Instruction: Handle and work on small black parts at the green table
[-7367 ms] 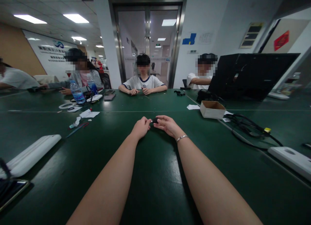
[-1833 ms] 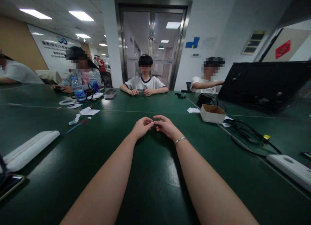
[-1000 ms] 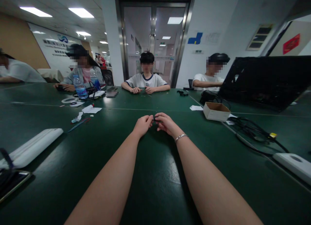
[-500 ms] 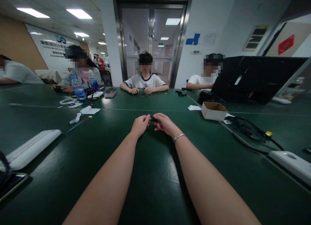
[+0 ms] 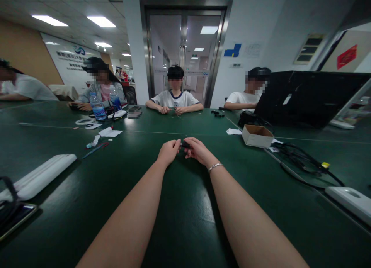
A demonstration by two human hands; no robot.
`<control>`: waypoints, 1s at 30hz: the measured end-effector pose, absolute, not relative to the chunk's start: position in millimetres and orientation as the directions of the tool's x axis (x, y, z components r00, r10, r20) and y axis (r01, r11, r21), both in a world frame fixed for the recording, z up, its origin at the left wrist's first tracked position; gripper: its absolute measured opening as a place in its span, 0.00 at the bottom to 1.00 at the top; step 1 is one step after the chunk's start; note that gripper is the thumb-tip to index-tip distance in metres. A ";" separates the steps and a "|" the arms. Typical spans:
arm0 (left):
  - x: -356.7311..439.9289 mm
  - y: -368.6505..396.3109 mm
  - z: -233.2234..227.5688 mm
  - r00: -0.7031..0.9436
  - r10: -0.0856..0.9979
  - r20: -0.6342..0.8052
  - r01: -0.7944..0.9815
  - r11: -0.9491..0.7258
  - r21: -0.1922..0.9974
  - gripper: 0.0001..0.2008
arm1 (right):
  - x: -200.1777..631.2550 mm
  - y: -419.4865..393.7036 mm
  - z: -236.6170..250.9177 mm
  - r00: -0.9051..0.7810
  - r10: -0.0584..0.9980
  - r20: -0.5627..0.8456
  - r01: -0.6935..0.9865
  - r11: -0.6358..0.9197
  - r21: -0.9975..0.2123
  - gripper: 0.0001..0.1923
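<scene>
A small black object (image 5: 184, 144) is held between both hands, just above or on the dark green table (image 5: 185, 221); its kind is too small to make out. My left hand (image 5: 169, 152) is closed, thumb and fingers pinched at the object's left end. On the other side, my right hand (image 5: 198, 150) is closed around its right part, with the lower fingers curled beneath. A silver bracelet (image 5: 216, 166) circles my right wrist. Both forearms reach forward across the table.
Rightward are an open cardboard box (image 5: 257, 136), black cables (image 5: 304, 158), a white device (image 5: 349, 200) and a large black monitor (image 5: 307, 100). On the left lie a long white case (image 5: 43, 175), a phone (image 5: 20, 219) and paper scraps (image 5: 110, 133). Several people sit around the table.
The whole view has shifted slightly, so everything appears a little lower and farther right. My hands keep nearly the same grip on the small black object.
</scene>
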State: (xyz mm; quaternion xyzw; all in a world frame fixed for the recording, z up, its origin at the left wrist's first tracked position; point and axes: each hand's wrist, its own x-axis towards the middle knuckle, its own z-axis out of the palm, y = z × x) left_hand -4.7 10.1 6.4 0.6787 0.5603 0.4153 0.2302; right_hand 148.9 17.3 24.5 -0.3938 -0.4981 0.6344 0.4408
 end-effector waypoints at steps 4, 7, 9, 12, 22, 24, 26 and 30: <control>-3.8 10.2 5.7 0.032 0.948 0.316 0.575 -0.277 0.770 0.24 | 149.2 16.9 25.3 -0.286 0.958 -0.028 -0.161 -0.077 -0.984 0.09; -3.6 12.4 3.5 0.028 0.949 0.313 0.557 -0.275 0.784 0.25 | 150.2 16.7 26.0 -0.312 0.950 -0.026 -0.204 -0.094 -0.974 0.08; -3.8 13.3 2.7 0.022 0.950 0.312 0.551 -0.272 0.789 0.25 | 150.6 17.3 25.7 -0.314 0.949 -0.041 -0.206 -0.110 -0.972 0.05; -3.9 12.6 3.8 0.016 0.948 0.317 0.558 -0.272 0.784 0.26 | 150.8 18.9 24.3 -0.300 0.953 -0.034 -0.180 -0.091 -0.979 0.05; -2.5 10.3 8.0 -0.017 0.950 0.312 0.567 -0.248 0.786 0.25 | 149.4 18.7 22.6 -0.295 0.955 -0.006 -0.155 -0.054 -0.986 0.08; -2.6 10.7 8.2 -0.013 0.950 0.312 0.577 -0.248 0.778 0.26 | 149.2 19.1 22.5 -0.283 0.959 0.001 -0.151 -0.043 -0.988 0.07; -2.7 10.6 8.7 -0.014 0.953 0.303 0.590 -0.237 0.772 0.26 | 149.5 19.1 22.4 -0.282 0.959 0.013 -0.177 -0.038 -0.983 0.09; -2.7 9.9 8.7 -0.040 0.957 0.286 0.590 -0.208 0.780 0.27 | 150.7 17.7 22.3 -0.291 0.956 0.030 -0.218 -0.035 -0.975 0.11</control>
